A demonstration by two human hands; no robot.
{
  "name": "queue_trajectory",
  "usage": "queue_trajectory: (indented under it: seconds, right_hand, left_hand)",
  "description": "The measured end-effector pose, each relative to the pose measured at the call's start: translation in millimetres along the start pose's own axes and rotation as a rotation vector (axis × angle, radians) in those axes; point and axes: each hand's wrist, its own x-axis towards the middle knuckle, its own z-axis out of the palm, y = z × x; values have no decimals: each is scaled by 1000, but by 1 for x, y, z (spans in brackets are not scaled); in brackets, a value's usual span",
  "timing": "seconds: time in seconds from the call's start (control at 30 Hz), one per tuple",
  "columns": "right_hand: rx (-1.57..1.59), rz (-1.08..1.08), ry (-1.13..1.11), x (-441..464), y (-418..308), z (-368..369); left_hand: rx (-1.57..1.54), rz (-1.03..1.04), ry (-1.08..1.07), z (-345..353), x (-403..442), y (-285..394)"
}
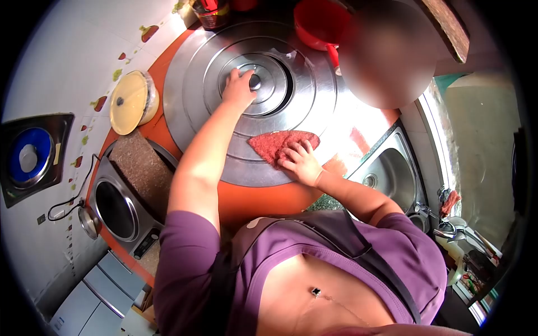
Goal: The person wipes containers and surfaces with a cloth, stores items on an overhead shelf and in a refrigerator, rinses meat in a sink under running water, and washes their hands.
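Observation:
My left hand (pixel 240 89) has its fingers around the dark knob of a round metal lid (pixel 272 92). The lid sits off-centre in a large ringed metal stove top (pixel 190 129), with a dark crescent gap along its right side. My right hand (pixel 300 162) presses down on a crumpled red cloth (pixel 274 144), its fingers bent over the fabric. That cloth lies on the near right part of the metal rings, close to the orange rim (pixel 241 201).
Left of the stove top are a yellow lidded pot (pixel 129 103), a brown board (pixel 140 165) and a cooker (pixel 116 207). A red pan (pixel 319 25) stands at the back right, by a blurred round patch. A steel sink (pixel 389 168) is to the right.

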Motion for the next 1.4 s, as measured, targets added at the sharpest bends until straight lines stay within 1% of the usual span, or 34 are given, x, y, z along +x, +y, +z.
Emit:
queue_trajectory:
  seconds: [0.07, 0.13, 0.17, 0.23, 0.3, 0.37, 0.4, 0.47, 0.5, 0.53, 0.57, 0.6, 0.63, 0.67, 0.7, 0.73, 0.77, 0.83, 0.87, 0.9, 0.97, 1.0, 1.03, 1.07, 1.1, 1.13, 1.17, 1.2, 1.23, 1.27, 1.3, 1.33, 1.37, 1.4]
  right_hand:
    - [53, 18, 13, -5, 2, 2]
    - [165, 56, 69, 2, 1, 3]
    - [168, 61, 73, 8, 2, 6]
    - [316, 47, 118, 28, -4, 7]
    - [312, -128, 155, 59, -11, 19]
    - [188, -266, 149, 94, -24, 19]
    - [189, -272, 142, 100, -23, 25]
    - [199, -265, 55, 108, -21, 36]
    - [204, -241, 50, 103, -7, 23]
    - [246, -146, -57, 88, 10, 14]
    - [227, -72, 36, 72, 30, 10]
    - [231, 0, 62, 57, 55, 1]
    - [280, 73, 207, 41, 84, 0]
    - [220, 235, 291, 22, 105, -6]
    - [59, 370, 335, 11, 121, -15]
    - [-103, 579, 318, 10, 125, -20]
    - [-67, 692, 293, 15, 130, -21]
    - [47, 752, 419, 49, 141, -14]
    - [269, 841, 414, 72, 150, -8]
    - [494, 919, 406, 101, 160, 0]
    - [905, 816, 422, 178, 163, -9]
    - [1092, 578, 397, 215, 169, 5]
    - [1294, 388, 195, 249, 153, -11]
    - [1084, 65, 23, 279, 147, -12]
    - [884, -112, -188, 301, 145, -7]
    - [816, -134, -318, 318, 146, 8]
    - [821, -124, -313, 323, 162, 22]
    - [888, -95, -362, 325, 178, 33]
    - [776, -95, -350, 314, 183, 13]
    - [665, -95, -340, 302, 187, -9]
    - [266, -45, -77, 277, 202, -6]
    - [219, 68, -76, 252, 204, -19]
    - [158, 202, -4, 224, 197, -30]
    - [97, 296, 2, 195, 192, -26]
  left_hand:
    - [76, -20, -259, -1, 22, 0]
    - [52, -10, -273, -8, 30, 4]
    - [20, -2, -286, -10, 33, 7]
    - [-10, 12, -293, -6, 37, 8]
    - [-56, 5, -298, 3, 30, 8]
    - [11, 16, -281, 15, 30, 6]
    - [4, 9, -254, 17, 29, 9]
    - [16, -16, -263, 17, 30, 13]
    - [34, -32, -276, 17, 29, 14]
    - [39, -32, -283, 20, 26, 14]
    - [71, -43, -241, 25, 24, 15]
    - [103, -53, -193, 28, 24, 16]
    - [107, -55, -189, 26, 24, 21]
    - [100, -73, -207, 22, 21, 27]
    - [94, -89, -226, 19, 18, 32]
    - [93, -114, -209, 20, 15, 34]
    - [93, -114, -209, 21, 12, 34]
    - [115, -72, -50, 28, 5, 32]
    - [96, -59, 2, 36, 2, 28]
    - [97, -62, 7, 43, 0, 23]
    - [104, 66, 146, 48, -6, 17]
    - [161, 27, -24, 38, -5, 20]
    - [165, 25, -21, 40, -5, 16]
    - [204, 49, 10, 46, -7, 11]
    - [243, 75, 39, 49, -8, 8]
    - [216, 80, -11, 40, -8, 12]
    - [216, 87, -21, 44, -4, 10]
    - [207, 34, -77, 49, 0, 9]
    - [197, -19, -133, 53, 0, 7]
    - [213, 110, -34, 42, 1, 14]
    - [207, 107, -35, 40, 2, 16]
    - [214, 18, -112, 41, 8, 17]
    - [221, -69, -186, 41, 14, 19]
    - [121, -217, -145, 40, 19, 26]
